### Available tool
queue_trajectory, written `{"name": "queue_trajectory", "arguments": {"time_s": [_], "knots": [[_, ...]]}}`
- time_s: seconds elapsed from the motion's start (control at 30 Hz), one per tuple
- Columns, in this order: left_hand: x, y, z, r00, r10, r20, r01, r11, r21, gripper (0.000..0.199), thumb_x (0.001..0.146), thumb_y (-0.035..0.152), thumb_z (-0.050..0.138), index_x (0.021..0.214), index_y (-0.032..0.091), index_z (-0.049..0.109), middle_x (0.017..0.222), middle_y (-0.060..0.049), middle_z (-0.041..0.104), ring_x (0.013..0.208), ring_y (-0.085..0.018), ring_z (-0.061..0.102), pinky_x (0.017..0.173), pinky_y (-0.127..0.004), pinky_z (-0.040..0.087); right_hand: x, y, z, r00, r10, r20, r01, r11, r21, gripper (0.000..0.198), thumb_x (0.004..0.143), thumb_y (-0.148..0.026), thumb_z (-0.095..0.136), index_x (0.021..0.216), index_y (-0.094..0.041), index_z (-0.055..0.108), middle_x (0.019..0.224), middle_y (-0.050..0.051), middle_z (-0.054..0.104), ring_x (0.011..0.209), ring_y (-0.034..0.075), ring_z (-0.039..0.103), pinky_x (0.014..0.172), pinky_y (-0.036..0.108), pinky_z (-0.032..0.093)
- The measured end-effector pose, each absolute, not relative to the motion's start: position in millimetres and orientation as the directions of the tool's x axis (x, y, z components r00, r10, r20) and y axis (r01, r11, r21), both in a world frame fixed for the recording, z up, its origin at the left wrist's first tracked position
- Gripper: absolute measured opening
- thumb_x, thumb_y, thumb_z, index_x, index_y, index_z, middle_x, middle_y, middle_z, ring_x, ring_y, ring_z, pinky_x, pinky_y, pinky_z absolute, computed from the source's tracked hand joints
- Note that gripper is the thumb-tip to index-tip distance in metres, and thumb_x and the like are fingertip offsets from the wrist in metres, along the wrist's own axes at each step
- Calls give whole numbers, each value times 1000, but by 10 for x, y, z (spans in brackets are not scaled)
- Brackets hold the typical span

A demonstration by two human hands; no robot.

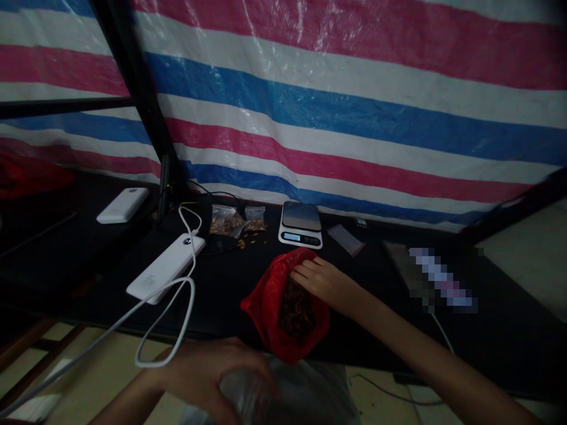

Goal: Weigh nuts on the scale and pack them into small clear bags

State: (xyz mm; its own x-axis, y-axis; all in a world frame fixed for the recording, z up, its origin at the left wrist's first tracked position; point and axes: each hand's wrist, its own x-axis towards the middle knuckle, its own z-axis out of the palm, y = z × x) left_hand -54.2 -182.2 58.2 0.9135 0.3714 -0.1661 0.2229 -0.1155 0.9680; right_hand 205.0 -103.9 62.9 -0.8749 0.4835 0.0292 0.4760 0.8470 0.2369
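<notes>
A red plastic bag (268,301) sits with its mouth spread at the front edge of the black table, full of brown, seed-like or nut-like pieces (296,310). My right hand (316,280) reaches over the bag's right rim. Its fingers are curled close together at the top of the contents, and the thumb and whatever they hold are hidden. Below the table edge, my left hand (221,366) is curved, thumb and fingers apart. Pale translucent material (248,386) lies beneath it; I cannot tell whether they touch. Behind the bag stands a white scale (301,224), its display lit.
Small clear bags of brown pieces (225,221) lie left of the scale, some loose pieces (248,239) nearby. A flat clear packet (346,239) is to its right. A white power bank (166,268) trails a looping white cable (191,307). Striped sheeting (310,118) hangs behind.
</notes>
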Motion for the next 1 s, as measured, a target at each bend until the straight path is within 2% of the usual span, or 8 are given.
{"name": "queue_trajectory", "arguments": {"time_s": [0.07,0.17,0.3,0.47,0.57,0.73,0.87,1.0], "knots": [[-469,-1834,511,875,449,-178,263,-134,956,50,64,44,73,108,25,62,104,-3,66,99,-22,59,86,-30,43,2042,-1046,629,-874,484,28,482,859,176,26,86,-8,43,106,-16,57,99,8,65,89,20,56,79,34,42],[-381,-1740,420,829,545,-122,203,-91,975,43,69,40,70,108,23,61,104,-4,65,99,-20,58,86,-29,42,2063,-1065,637,-869,494,35,495,868,41,26,86,-8,44,106,-16,58,101,7,65,94,19,57,83,33,43],[-321,-1592,316,790,612,-32,71,-40,997,42,72,36,70,108,20,59,107,-5,62,101,-19,55,89,-30,40,2108,-1105,659,-848,529,-3,522,836,-171,23,86,-10,46,104,-18,58,101,6,64,94,17,58,84,30,44],[-343,-1491,190,763,646,24,-45,16,999,52,70,45,69,113,19,57,106,-6,58,99,-20,53,87,-31,39,2128,-1115,681,-825,561,-68,526,718,-455,24,82,-13,56,105,-19,57,103,4,63,97,16,58,84,28,44],[-357,-1471,150,752,657,45,-107,54,993,56,69,49,68,114,19,56,105,-6,56,99,-21,52,86,-31,39,2098,-1128,615,-808,587,-58,493,618,-613,23,78,-20,64,101,-20,60,100,2,64,94,16,59,84,27,43],[-358,-1450,111,730,679,75,-191,98,977,60,67,53,68,115,19,55,107,-6,54,101,-21,50,88,-32,37,2020,-1233,351,-713,700,-50,445,397,-803,28,66,-38,73,83,-19,62,83,0,64,78,17,61,71,26,47],[-389,-1374,138,703,709,56,-175,96,980,61,68,56,66,115,19,54,108,-7,54,102,-23,50,88,-33,37,2037,-1208,101,-660,748,-67,269,151,-951,38,60,-37,77,91,-20,63,81,0,66,75,16,62,67,26,48],[-471,-1165,280,665,743,71,-120,13,993,58,72,54,63,116,19,52,110,-8,54,105,-24,50,91,-35,35,2123,-1005,-67,-550,834,-44,79,0,-997,44,55,-31,81,94,-19,63,86,2,67,78,16,63,72,27,48]]}}
